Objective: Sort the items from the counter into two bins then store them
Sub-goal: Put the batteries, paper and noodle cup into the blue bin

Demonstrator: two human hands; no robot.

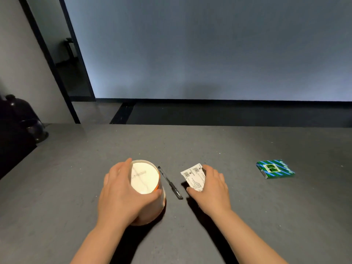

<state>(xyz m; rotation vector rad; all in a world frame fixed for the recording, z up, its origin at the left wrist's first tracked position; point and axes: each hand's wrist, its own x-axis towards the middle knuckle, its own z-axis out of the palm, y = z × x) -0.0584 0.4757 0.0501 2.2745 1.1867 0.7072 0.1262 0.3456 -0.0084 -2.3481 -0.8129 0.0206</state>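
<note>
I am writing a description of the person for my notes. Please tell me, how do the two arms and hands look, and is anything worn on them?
Both forearms are bare, with no sleeves in view. The left hand and right hand wear no gloves; no rings, watch or bracelets show. Nails look short and unpainted.

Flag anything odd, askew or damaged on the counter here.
Mostly fine. The cup, held by the left hand, looks tipped with its flat end toward the camera, nothing spilled. The paper slip under the right hand looks creased. The pen and the striped box lie flat, undamaged.
</note>
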